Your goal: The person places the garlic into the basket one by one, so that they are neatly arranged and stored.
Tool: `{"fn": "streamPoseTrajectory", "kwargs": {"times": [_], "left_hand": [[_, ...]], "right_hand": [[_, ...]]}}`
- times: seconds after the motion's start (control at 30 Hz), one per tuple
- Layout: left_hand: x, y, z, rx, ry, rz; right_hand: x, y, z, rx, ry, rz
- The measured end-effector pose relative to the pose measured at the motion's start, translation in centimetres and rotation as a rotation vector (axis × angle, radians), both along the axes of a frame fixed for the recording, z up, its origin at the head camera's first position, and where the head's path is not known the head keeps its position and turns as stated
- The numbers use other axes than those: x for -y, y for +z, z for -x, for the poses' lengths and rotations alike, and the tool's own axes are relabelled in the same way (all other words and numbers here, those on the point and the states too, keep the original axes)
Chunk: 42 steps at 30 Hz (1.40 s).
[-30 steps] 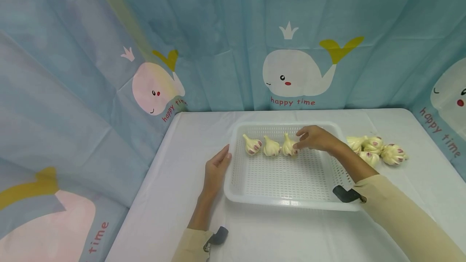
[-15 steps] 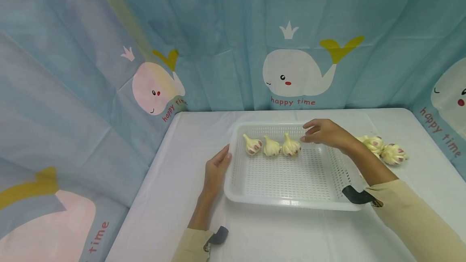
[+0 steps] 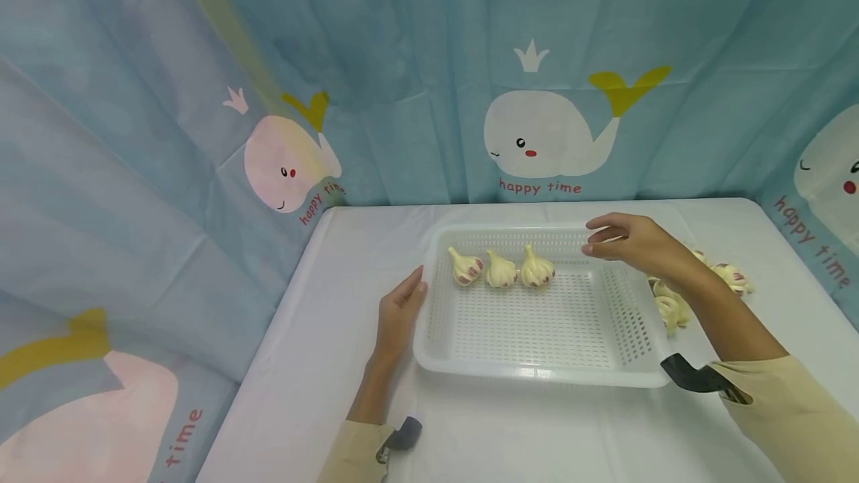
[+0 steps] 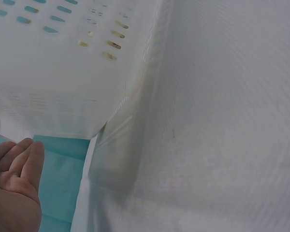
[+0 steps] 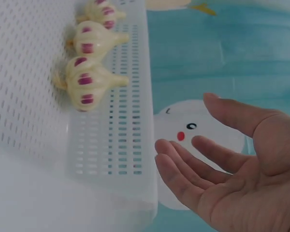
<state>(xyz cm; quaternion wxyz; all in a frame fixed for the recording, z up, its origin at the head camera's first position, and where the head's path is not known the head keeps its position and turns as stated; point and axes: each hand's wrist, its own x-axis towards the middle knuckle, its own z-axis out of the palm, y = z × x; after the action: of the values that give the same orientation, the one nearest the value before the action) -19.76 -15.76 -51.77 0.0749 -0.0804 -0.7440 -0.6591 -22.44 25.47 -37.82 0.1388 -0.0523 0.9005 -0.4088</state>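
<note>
Three garlic bulbs, pale with purple patches, stand in a row along the back of a white perforated basket (image 3: 537,373): a left one (image 3: 465,267), a middle one (image 3: 500,271) and a right one (image 3: 537,269). My left hand (image 3: 399,313) lies at the basket's left side, its extended fingers right at the rim. Over the basket's back right corner hovers my right hand (image 3: 634,246), thumb and fingers apart with nothing between them. The right wrist view shows this hand (image 5: 232,176) with relaxed fingers beside the basket wall.
Several more garlic bulbs (image 3: 668,308) lie on the white-covered table (image 3: 322,319) to the right of the basket, partly hidden by my right forearm. A blue curtain (image 3: 409,95) printed with whales hangs behind and along the sides.
My right hand has drawn away from the right garlic bulb in the basket, moving right toward the back right corner. The left hand and the basket have stayed put.
</note>
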Motion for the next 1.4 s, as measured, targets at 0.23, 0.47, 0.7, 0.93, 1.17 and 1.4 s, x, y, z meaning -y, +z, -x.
{"fn": "streamPoseTrajectory", "kwargs": {"times": [0.23, 0.47, 0.7, 0.93, 1.17, 1.4], "left_hand": [[-0.1, 0.0, 0.0, 0.01, 0.012, 0.011], [-0.1, 0.3, -0.1, 0.007, 0.012, 0.016], [-0.1, 0.3, 0.0, 0.011, 0.018, 0.028], [-0.1, 0.4, -0.2, 0.016, 0.006, 0.013], [-0.1, 0.4, -0.2, 0.017, 0.006, 0.004], [-0.1, 0.3, -0.1, 0.025, 0.011, 0.015]], "right_hand": [[-2.1, -0.4, -1.6, -0.05, -0.024, -0.008], [-4.2, -1.3, -3.1, -0.088, -0.087, 0.021], [-6.4, -2.3, -4.0, -0.133, -0.158, 0.008], [-8.3, -3.6, -4.8, -0.166, -0.241, -0.043], [-10.1, -5.0, -5.1, -0.176, -0.303, -0.071], [-11.7, -6.0, -5.7, -0.158, -0.36, -0.071]]}}
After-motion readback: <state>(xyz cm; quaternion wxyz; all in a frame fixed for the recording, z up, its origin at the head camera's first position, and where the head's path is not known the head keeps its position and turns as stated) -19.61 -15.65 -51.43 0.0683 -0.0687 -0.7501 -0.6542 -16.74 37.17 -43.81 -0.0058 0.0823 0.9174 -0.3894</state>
